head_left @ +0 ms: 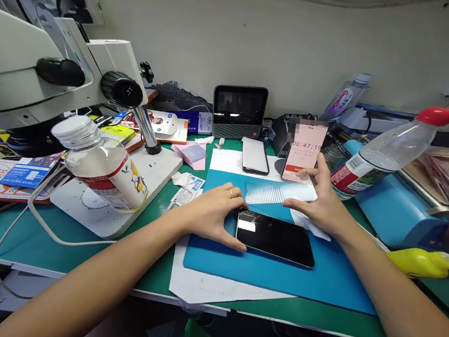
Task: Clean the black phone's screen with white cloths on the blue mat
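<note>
A phone with a dark, glossy screen lies on the blue mat. My left hand spans its left end, thumb at the near corner and fingers at the far corner. Just beyond it is a clear rectangular sheet, with light stripes showing across it. My right hand has its thumb and fingers along the right end of this sheet, gripping it by opposite edges. White paper lies beneath that hand. Behind, a propped-up phone displays a running timer.
A microscope and a plastic bottle on its base occupy the left. To the right stand a red-capped bottle and a yellow squeeze bottle. A smart display and another phone-shaped item sit at the back.
</note>
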{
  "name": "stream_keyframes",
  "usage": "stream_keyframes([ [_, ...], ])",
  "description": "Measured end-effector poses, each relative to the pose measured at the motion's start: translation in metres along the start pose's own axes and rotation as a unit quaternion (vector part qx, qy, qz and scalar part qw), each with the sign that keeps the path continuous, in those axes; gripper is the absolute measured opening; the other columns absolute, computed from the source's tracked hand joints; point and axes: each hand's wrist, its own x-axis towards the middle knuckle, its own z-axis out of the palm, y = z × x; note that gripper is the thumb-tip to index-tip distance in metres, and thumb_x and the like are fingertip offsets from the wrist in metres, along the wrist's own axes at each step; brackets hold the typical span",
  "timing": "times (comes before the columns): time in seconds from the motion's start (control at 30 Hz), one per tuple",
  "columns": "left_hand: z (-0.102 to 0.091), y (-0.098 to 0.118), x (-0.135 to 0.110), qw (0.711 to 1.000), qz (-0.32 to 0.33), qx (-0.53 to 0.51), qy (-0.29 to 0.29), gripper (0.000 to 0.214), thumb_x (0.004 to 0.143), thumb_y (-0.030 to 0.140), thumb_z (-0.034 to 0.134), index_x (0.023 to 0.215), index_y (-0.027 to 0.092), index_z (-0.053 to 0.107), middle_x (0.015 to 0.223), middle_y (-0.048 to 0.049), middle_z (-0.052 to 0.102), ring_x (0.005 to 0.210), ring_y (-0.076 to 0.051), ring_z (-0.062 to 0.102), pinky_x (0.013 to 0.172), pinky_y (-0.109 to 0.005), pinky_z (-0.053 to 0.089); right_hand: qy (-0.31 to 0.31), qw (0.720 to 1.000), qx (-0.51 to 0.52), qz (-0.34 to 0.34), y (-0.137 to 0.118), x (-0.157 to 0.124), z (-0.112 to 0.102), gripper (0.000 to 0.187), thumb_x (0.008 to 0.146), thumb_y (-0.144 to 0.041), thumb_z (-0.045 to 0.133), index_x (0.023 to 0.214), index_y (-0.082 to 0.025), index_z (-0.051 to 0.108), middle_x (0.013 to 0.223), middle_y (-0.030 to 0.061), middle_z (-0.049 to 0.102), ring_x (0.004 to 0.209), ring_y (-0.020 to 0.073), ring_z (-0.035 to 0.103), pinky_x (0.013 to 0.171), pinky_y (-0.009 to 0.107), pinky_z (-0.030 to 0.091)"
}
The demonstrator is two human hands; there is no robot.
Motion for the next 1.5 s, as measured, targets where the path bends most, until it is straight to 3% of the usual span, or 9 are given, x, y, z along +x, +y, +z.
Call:
stream_keyframes([
  [0.1,-0.001,0.001,0.0,1.0,0.001,0.003,-0.009,0.073,0.069,0.071,0.078,0.115,0.015,0.065,0.107,-0.0107,0.063,0.103,-0.029,0.054,0.087,-0.041,0.05,0.006,0.995,-0.099,-0.005,-0.011,-0.01,-0.01,0.139,0.064,-0.079,0.073,0.164,-0.02,-0.002,0.136,0.0203,0.054,0.127,0.0476,0.05,0.105,0.073,0.039],
  [0.23,-0.001,0.002,-0.001,1.0,-0.004,0.006,-0.01,0.074,0.069,0.073,0.077,0.114,0.015,0.065,0.106,-0.0108,0.063,0.102,-0.029,0.055,0.086,-0.042,0.05,0.022,0.991,-0.122,0.044,-0.018,-0.044,-0.02,0.11,0.076,-0.078,0.063,0.159,-0.015,0.027,0.132,0.0213,0.056,0.119,0.0429,0.058,0.096,0.062,0.05],
  [0.37,0.0,0.001,-0.002,1.0,-0.006,0.002,-0.01,0.074,0.069,0.073,0.077,0.114,0.015,0.065,0.107,-0.0109,0.063,0.104,-0.029,0.055,0.086,-0.042,0.049,0.003,0.988,-0.126,0.093,-0.014,-0.077,-0.023,0.078,0.079,-0.078,0.059,0.129,-0.018,0.065,0.117,0.0166,0.064,0.091,0.0344,0.069,0.079,0.054,0.058],
  [0.47,0.0,0.001,-0.002,1.0,-0.008,-0.003,-0.01,0.073,0.068,0.072,0.079,0.114,0.016,0.064,0.107,-0.0103,0.063,0.104,-0.03,0.055,0.087,-0.041,0.049,-0.015,0.99,-0.12,0.075,-0.013,-0.083,-0.024,0.058,0.085,-0.074,0.054,0.103,-0.024,0.076,0.103,0.0117,0.071,0.089,0.0333,0.07,0.077,0.052,0.057],
  [0.7,-0.001,0.002,-0.003,1.0,-0.013,-0.006,-0.006,0.069,0.068,0.066,0.082,0.114,0.018,0.064,0.106,-0.0088,0.063,0.104,-0.029,0.056,0.087,-0.04,0.05,-0.06,0.986,-0.125,0.091,-0.023,-0.068,-0.03,0.048,0.088,-0.061,0.046,0.085,-0.021,0.073,0.094,0.0129,0.074,0.085,0.0312,0.068,0.074,0.046,0.053],
  [1.1,-0.001,0.006,-0.004,1.0,-0.015,0.013,-0.02,0.068,0.069,0.066,0.081,0.114,0.018,0.062,0.107,-0.0088,0.062,0.105,-0.029,0.055,0.088,-0.041,0.048,0.113,0.966,-0.128,0.195,-0.08,-0.09,-0.075,0.038,0.085,-0.055,0.057,0.086,-0.021,0.073,0.082,0.0077,0.075,0.06,0.0215,0.062,0.065,0.039,0.049],
  [1.2,0.001,0.006,-0.005,0.999,-0.015,0.021,-0.024,0.07,0.069,0.067,0.081,0.114,0.018,0.062,0.108,-0.0091,0.061,0.105,-0.029,0.054,0.089,-0.041,0.048,0.106,0.98,-0.119,0.117,-0.081,-0.102,-0.059,0.04,0.091,-0.054,0.053,0.094,-0.02,0.074,0.094,0.0089,0.078,0.075,0.0256,0.07,0.073,0.041,0.055],
  [1.3,0.002,0.005,-0.005,0.999,-0.016,0.027,-0.025,0.071,0.069,0.068,0.08,0.115,0.017,0.061,0.109,-0.0094,0.061,0.105,-0.029,0.054,0.091,-0.041,0.047,-0.013,0.995,-0.089,0.034,-0.077,-0.121,-0.04,0.04,0.096,-0.054,0.051,0.101,-0.023,0.076,0.111,0.0083,0.078,0.103,0.0295,0.073,0.09,0.043,0.058],
  [1.5,0.002,0.006,-0.005,0.999,-0.015,0.023,-0.027,0.069,0.069,0.067,0.081,0.114,0.018,0.061,0.109,-0.0093,0.06,0.105,-0.03,0.053,0.091,-0.042,0.047,-0.048,0.993,-0.111,0.001,-0.075,-0.137,-0.019,0.064,0.1,-0.056,0.045,0.15,-0.017,0.05,0.157,0.0121,0.049,0.145,0.0314,0.045,0.118,0.05,0.041],
])
